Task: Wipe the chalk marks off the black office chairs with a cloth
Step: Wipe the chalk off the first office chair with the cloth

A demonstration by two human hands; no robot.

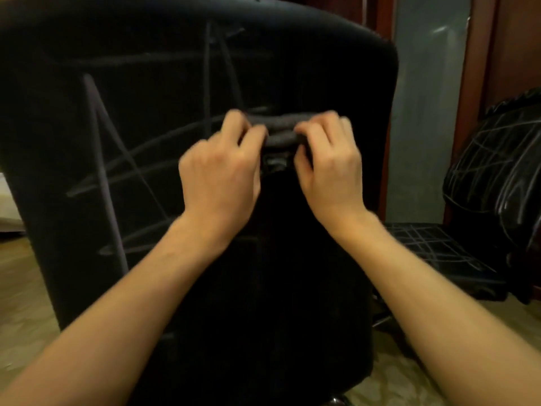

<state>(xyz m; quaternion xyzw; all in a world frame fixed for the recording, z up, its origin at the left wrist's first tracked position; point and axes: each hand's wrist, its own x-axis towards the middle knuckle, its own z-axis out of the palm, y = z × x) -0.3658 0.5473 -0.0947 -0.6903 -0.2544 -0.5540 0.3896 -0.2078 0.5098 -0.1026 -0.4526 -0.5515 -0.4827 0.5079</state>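
Straight ahead, a black chair (164, 118) is filling most of the view, its backrest standing upright and facing the camera, with the long axis running top to bottom. Pale chalk marks (101, 159) are crossing the back: long slanted strokes leaning toward a peak near the top, and flatter sweeping lines cutting across them on the left half. The lower middle of the back is lying in deep shadow, and nothing can be made out there.

To the right, a second chair (494, 183) is sitting lower and well apart from the first, its seat and back covered in a grid of white lines. Behind it, a reddish wooden frame (474, 83) is bordering a grey panel (424, 112). A yellowish patterned floor (20, 288) is showing at the left and bottom right.

Both bare forearms are reaching up from the bottom corners toward the middle of the backrest. The left hand (218, 174) and the right hand (329, 165) are each pinching one end of a dark cloth (282, 128), fingers curled closed around it. The cloth is bunched into a thick roll, lying horizontally between the hands, right in front of the chair back; whether it is touching the fabric cannot be told through the blur.
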